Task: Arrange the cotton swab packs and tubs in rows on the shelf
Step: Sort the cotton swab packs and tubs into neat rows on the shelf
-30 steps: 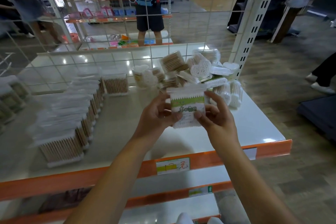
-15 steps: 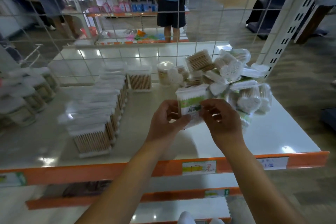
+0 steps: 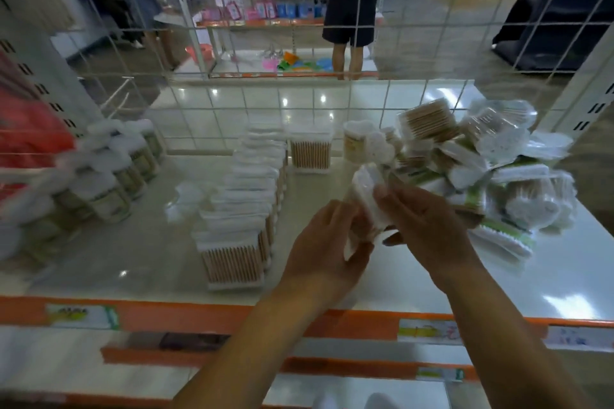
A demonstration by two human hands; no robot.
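Cotton swab pack (image 3: 367,196) pinched between both hands' curled fingers (image 3: 392,196).

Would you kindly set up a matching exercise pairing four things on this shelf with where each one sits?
Things:
1. held pack
2. loose pile of packs
3. row of packs
4. row of tubs

Places:
A. far left of the shelf
B. between the left hand and the right hand
C. right rear, heaped
D. middle, running front to back

Pairs: 1-B, 2-C, 3-D, 4-A
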